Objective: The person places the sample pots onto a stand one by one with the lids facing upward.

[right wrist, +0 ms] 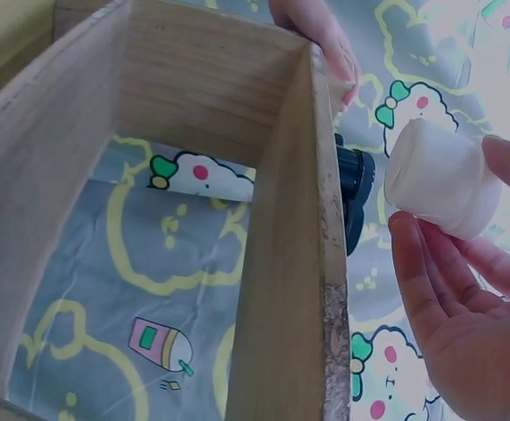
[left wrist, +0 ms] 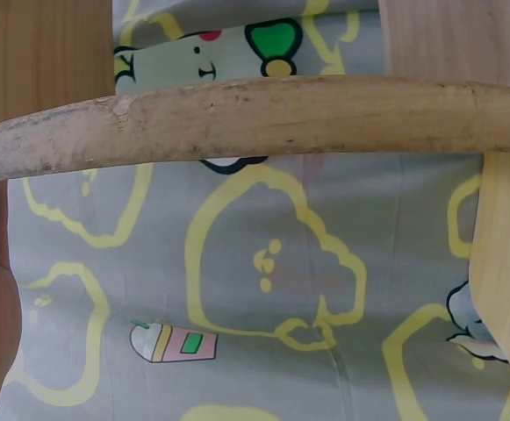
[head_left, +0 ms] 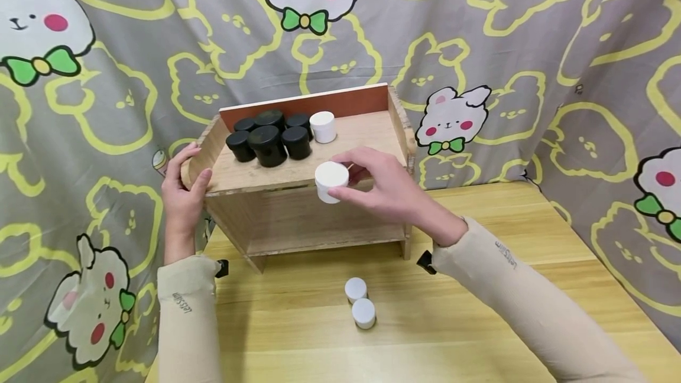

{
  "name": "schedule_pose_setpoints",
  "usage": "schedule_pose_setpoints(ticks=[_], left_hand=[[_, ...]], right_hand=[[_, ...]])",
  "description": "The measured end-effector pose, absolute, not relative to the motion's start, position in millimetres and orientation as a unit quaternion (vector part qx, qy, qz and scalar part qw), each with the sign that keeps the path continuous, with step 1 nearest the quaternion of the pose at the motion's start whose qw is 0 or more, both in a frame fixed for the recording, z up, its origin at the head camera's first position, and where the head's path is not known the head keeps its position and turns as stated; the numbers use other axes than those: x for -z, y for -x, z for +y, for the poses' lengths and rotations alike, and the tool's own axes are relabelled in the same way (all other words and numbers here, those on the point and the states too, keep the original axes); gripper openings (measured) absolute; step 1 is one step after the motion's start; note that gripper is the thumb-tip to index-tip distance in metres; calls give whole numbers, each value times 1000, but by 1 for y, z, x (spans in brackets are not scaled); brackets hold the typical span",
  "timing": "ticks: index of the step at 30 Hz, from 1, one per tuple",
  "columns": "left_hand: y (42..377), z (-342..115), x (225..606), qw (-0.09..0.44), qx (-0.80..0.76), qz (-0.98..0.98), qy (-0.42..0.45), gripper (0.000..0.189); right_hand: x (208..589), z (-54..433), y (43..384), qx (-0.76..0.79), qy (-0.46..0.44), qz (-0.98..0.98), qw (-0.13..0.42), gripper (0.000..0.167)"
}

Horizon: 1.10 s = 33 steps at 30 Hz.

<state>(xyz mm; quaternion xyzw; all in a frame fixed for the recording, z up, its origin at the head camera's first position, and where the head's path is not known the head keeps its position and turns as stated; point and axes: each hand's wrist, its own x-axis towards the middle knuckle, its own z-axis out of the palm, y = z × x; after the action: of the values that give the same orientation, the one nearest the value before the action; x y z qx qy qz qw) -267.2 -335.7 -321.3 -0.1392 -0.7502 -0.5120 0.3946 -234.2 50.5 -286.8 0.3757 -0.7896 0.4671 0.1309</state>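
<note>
Between thumb and fingers my right hand (head_left: 383,185) pinches a white lidded jar (head_left: 331,182), raised just in front of the upper board of a wooden shelf (head_left: 351,152). The right wrist view shows the same white jar (right wrist: 439,180) upheld beside the shelf's edge. My left hand (head_left: 183,185) grips the shelf's left side panel, thumb on the near side. On the upper board, several black jars (head_left: 268,146) cluster at the left. One white jar (head_left: 323,127) stands at their right. Two more white jars (head_left: 364,313) are on the table in front, touching or nearly so.
The shelf stands on a light wooden table (head_left: 457,324), with a lower board (head_left: 330,229) under the top one. A patterned grey curtain (head_left: 372,46) hangs behind and at both sides. The upper board's right part (head_left: 367,129) is bare wood.
</note>
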Motion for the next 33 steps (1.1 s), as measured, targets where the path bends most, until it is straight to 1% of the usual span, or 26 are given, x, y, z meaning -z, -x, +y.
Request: schedule_pose_setpoints(ticks=[12, 18, 23, 33], left_hand=[[267, -335, 321, 390, 507, -757, 132, 45], [267, -335, 321, 390, 509, -756, 130, 44], [267, -335, 321, 393, 508, -754, 135, 44], [268, -337, 322, 392, 508, -755, 132, 45]], right_hand=[[266, 43, 260, -473, -344, -796, 158, 41], [261, 39, 273, -463, -311, -815, 157, 43], [260, 36, 284, -451, -282, -833, 154, 45], [266, 25, 304, -451, -260, -839, 155, 47]])
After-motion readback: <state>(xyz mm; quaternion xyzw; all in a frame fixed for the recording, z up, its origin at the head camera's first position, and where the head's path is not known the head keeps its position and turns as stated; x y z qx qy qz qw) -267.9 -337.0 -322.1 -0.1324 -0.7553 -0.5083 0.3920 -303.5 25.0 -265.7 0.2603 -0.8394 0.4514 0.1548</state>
